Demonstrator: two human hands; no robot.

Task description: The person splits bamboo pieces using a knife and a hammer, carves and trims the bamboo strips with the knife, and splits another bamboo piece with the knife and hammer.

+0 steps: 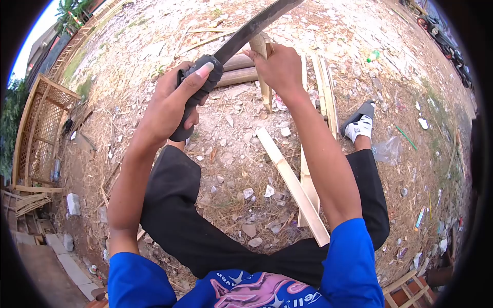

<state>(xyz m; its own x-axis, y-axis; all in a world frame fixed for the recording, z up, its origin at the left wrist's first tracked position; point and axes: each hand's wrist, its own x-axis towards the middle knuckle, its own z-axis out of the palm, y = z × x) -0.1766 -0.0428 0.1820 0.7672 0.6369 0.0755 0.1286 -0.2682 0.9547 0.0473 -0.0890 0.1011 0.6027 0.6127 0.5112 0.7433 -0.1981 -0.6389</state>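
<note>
so, the left grip (174, 97) wraps round the black handle (214, 75) of a big knife (254, 28). its blade (236, 45) slants up and past the right grip (280, 66). that one holds a wood stick (265, 95), nearly upright, its top just by the blade. two round logs (239, 77) lie on the ground (231, 190), seen between the grips, and pale wood strips (292, 185) lie nearer the body than the right grip.
</note>
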